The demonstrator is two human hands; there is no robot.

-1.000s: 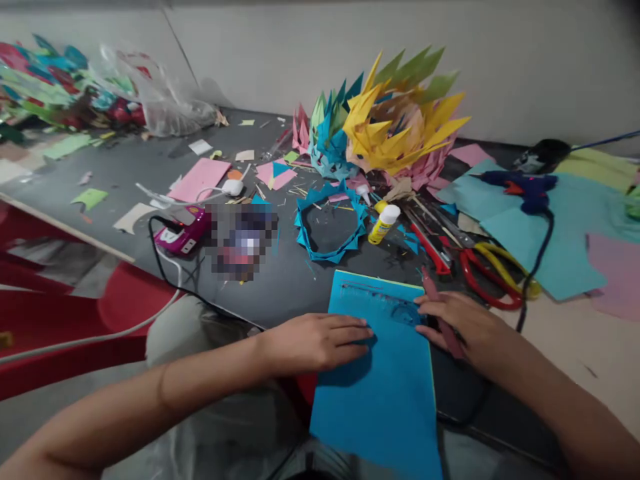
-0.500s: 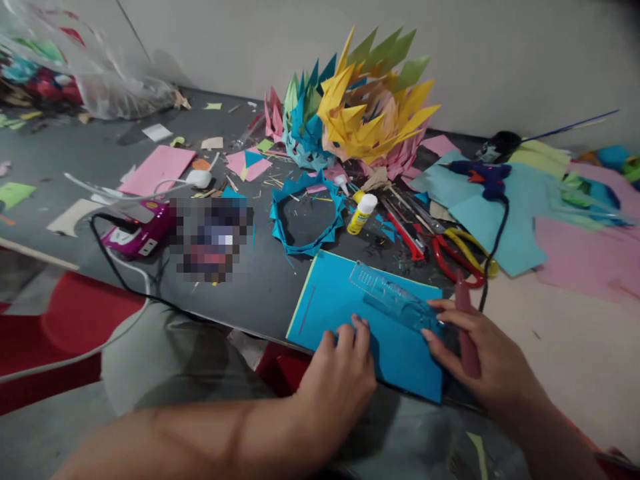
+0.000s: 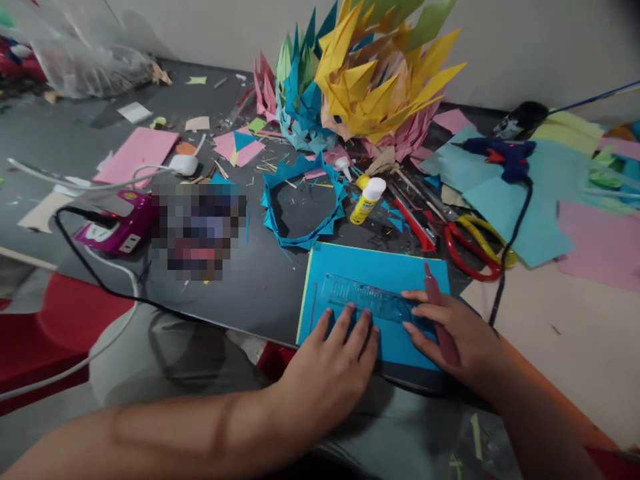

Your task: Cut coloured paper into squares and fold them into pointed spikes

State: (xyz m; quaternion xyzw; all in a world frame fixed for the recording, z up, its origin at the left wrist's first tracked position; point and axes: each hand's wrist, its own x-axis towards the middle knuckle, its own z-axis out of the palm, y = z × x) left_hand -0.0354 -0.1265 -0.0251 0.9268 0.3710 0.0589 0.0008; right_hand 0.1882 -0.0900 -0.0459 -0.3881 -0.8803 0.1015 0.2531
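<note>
A: Left hand (image 3: 333, 373) palm down at the near side of the blue sheet (image 3: 387, 261), fingers spread and bent, tips by the near edge of the clear ruler (image 3: 370, 297)!

B: Anything in its grip?

A: Nothing, the palm's loose and unclosed. Whether those tips press ruler or paper, I can't tell.

B: And the right hand (image 3: 463, 333)?

A: Over the sheet's right edge, half curled! Pink pen (image 3: 434, 293) tucked between thumb and fingers, point away from the wearer, fingertips at the ruler's right end.

B: So where's the sheet?

A: Flat on the dark table (image 3: 260, 293), close to the front edge, ruler lying across it, a short dark line (image 3: 315, 303) near its left side.

B: Any writing?

A: Tiny rows of marks on the ruler, unreadable. The glue stick (image 3: 369, 202), just beyond the sheet, wears a yellow label, lettering too small.

B: What else crowds it?

A: Blue paper ring (image 3: 305, 239) beyond its left corner, yellow spiky paper crown (image 3: 350, 87) farther back, red-handled cutter (image 3: 423, 230) past its far edge. To its right, the glue gun (image 3: 515, 157) trails a black cable (image 3: 501, 287) down beside the right hand!
</note>
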